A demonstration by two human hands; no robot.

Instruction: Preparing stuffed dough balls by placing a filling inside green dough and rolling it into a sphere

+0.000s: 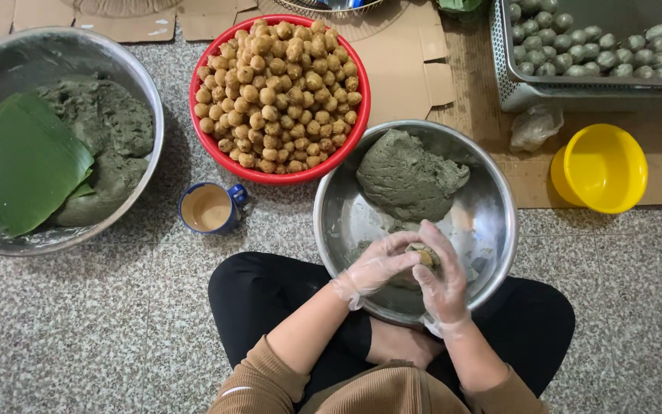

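Note:
Both my hands wear thin clear gloves and meet over a steel bowl point(492, 192) on my lap. My left hand point(377, 264) and my right hand point(442, 280) cup a small piece of grey-green dough with a brown filling ball point(424, 255) showing in it. A large lump of the same grey-green dough point(408, 176) lies at the bowl's far side. A red bowl point(201, 123) heaped with several brown filling balls point(279, 92) stands just beyond it.
At left stands a big steel basin point(147, 84) with green dough and a banana leaf point(21, 165). A blue mug point(210, 208) of tan liquid sits on the speckled floor. At right are a yellow bowl point(603, 169), a crumpled plastic bag point(534, 126) and a white crate point(511, 96) of finished green balls.

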